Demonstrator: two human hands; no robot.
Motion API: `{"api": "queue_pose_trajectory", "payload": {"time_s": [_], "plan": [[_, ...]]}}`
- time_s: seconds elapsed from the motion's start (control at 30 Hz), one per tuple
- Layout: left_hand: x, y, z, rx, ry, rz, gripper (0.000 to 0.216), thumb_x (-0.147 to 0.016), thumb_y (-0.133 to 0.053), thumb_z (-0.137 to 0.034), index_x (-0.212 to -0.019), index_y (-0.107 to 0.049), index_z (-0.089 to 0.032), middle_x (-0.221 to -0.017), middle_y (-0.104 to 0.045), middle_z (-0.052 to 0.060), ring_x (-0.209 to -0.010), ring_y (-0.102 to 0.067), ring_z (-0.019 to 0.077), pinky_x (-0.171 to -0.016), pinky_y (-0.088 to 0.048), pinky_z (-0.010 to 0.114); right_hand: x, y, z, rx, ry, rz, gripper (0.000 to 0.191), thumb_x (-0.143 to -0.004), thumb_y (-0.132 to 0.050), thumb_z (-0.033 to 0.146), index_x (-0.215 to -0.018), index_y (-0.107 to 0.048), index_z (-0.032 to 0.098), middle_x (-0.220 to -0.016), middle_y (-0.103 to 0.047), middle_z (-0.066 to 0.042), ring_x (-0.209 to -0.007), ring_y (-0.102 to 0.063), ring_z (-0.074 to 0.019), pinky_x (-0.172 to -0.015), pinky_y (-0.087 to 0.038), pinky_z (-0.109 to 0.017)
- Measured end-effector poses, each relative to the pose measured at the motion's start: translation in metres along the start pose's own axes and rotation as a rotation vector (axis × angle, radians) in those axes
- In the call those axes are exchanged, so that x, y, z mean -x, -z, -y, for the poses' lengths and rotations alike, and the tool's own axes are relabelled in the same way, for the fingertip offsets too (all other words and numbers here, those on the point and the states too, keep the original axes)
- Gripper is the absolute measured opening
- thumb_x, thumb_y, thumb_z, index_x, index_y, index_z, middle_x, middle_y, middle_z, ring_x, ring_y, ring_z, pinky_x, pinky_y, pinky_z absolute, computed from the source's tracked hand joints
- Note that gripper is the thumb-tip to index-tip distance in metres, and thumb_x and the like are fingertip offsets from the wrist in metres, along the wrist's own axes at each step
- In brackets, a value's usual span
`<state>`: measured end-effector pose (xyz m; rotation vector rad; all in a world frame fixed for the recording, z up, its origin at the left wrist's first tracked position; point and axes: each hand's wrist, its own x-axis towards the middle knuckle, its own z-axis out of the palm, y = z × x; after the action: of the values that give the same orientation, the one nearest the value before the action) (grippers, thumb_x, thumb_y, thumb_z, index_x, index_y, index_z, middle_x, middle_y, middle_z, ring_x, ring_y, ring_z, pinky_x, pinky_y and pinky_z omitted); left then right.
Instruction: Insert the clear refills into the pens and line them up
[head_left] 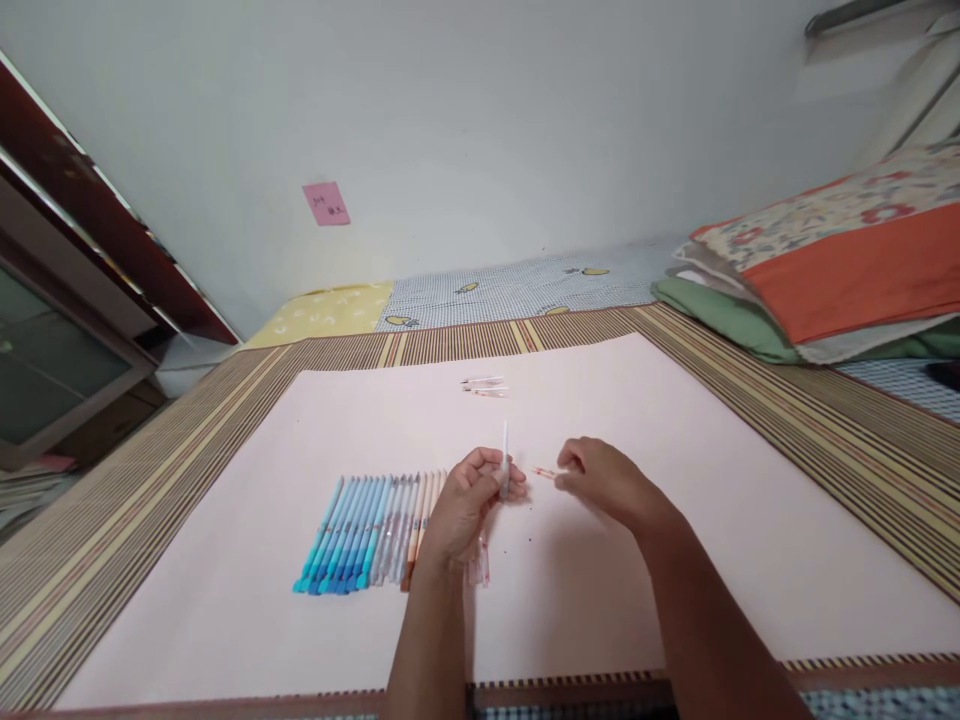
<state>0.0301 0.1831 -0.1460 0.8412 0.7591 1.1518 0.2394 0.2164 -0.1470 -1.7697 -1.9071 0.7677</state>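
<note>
My left hand is closed around a slim whitish pen barrel, held nearly upright between thumb and fingers. To its right, my right hand pinches a thin pale pen refill with reddish marks, its free end pointing toward the left hand. Blue pens lie side by side in a row left of my left wrist. Clear pens and peach-and-brown pens continue that row, partly hidden by my left hand. Several thin refills lie farther back.
A large pale pink sheet lies on a striped mat. Tiny dark bits sit between my forearms. Folded bedding with an orange-edged pillow is stacked at right. A pink note sticks to the wall.
</note>
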Motion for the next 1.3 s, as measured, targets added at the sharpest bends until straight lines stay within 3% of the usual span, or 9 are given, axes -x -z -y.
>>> {"api": "queue_pose_trajectory", "payload": {"time_s": [0.1, 0.23, 0.4, 0.6, 0.67, 0.8, 1.07, 1.3], "plan": [[-0.001, 0.000, -0.001, -0.022, -0.026, -0.018, 0.032, -0.075, -0.082, -0.030, -0.096, -0.063, -0.014, -0.085, -0.073, 0.008, -0.068, -0.067, 0.0148, -0.075, -0.051, 0.029, -0.003, -0.008, -0.009, 0.129, -0.048, 0.047, 0.010, -0.068, -0.065, 0.014, -0.070, -0.057, 0.020, -0.077, -0.061, -0.001, -0.066, -0.051, -0.0143, -0.058, -0.030, -0.027], [-0.002, 0.000, 0.001, -0.045, -0.026, -0.022, 0.038, -0.076, -0.081, -0.032, -0.104, -0.064, -0.013, -0.087, -0.074, 0.009, -0.068, -0.067, 0.0156, -0.073, -0.050, 0.029, -0.007, -0.016, -0.011, 0.062, -0.004, 0.005, 0.009, -0.072, -0.059, 0.013, -0.067, -0.055, 0.020, -0.073, -0.060, -0.001, -0.064, -0.049, -0.0136, -0.057, -0.030, -0.026], [-0.003, 0.004, 0.003, -0.053, -0.044, -0.095, 0.033, -0.077, -0.079, -0.032, -0.099, -0.067, -0.012, -0.084, -0.073, 0.007, -0.068, -0.065, 0.0132, -0.073, -0.050, 0.027, -0.011, -0.014, -0.007, -0.427, 0.051, -0.004, 0.013, -0.079, -0.063, 0.031, -0.078, -0.065, 0.019, -0.064, -0.059, 0.001, -0.059, -0.049, -0.0143, -0.055, -0.035, -0.026], [-0.003, 0.002, 0.005, -0.057, -0.032, -0.091, 0.033, -0.077, -0.080, -0.034, -0.098, -0.067, -0.013, -0.079, -0.071, 0.006, -0.067, -0.064, 0.0130, -0.071, -0.050, 0.026, -0.010, -0.004, 0.001, -0.899, 0.040, -0.134, 0.026, -0.074, -0.077, 0.041, -0.084, -0.069, 0.019, -0.056, -0.053, 0.005, -0.055, -0.047, -0.0116, -0.054, -0.037, -0.025], [-0.004, 0.000, 0.007, -0.059, -0.026, -0.069, 0.034, -0.077, -0.081, -0.035, -0.098, -0.067, -0.013, -0.080, -0.071, 0.006, -0.066, -0.064, 0.0127, -0.071, -0.050, 0.026, -0.009, -0.002, 0.004, -1.004, 0.064, -0.146, 0.025, -0.071, -0.081, 0.039, -0.080, -0.068, 0.020, -0.066, -0.061, 0.002, -0.061, -0.054, -0.0119, -0.057, -0.041, -0.025], [-0.004, -0.002, 0.009, -0.067, -0.021, -0.038, 0.036, -0.076, -0.082, -0.038, -0.096, -0.066, -0.013, -0.079, -0.071, 0.006, -0.065, -0.063, 0.0126, -0.070, -0.050, 0.026, -0.008, 0.000, 0.007, -1.180, 0.151, -0.178, 0.026, -0.070, -0.083, 0.036, -0.076, -0.064, 0.020, -0.104, -0.073, -0.006, -0.091, -0.069, -0.0205, -0.079, -0.052, -0.032], [-0.003, -0.005, 0.012, -0.119, -0.015, -0.007, 0.038, -0.076, -0.082, -0.041, -0.096, -0.067, -0.012, -0.075, -0.070, 0.005, -0.062, -0.061, 0.0118, -0.065, -0.048, 0.024, -0.011, 0.000, 0.015, -1.202, 0.275, -0.320, 0.019, -0.075, -0.077, 0.033, -0.078, -0.063, 0.021, -0.078, -0.072, -0.003, -0.073, -0.065, -0.0170, -0.071, -0.048, -0.031], [-0.003, -0.004, 0.015, -0.178, -0.016, 0.043, 0.032, -0.082, -0.077, -0.038, -0.098, -0.067, -0.012, -0.077, -0.070, 0.006, -0.064, -0.062, 0.0132, -0.068, -0.048, 0.027, -0.011, -0.002, 0.019, -1.100, 0.271, -0.335, 0.017, -0.080, -0.072, 0.034, -0.090, -0.069, 0.020, -0.074, -0.069, -0.002, -0.072, -0.062, -0.0169, -0.072, -0.049, -0.031]]}}
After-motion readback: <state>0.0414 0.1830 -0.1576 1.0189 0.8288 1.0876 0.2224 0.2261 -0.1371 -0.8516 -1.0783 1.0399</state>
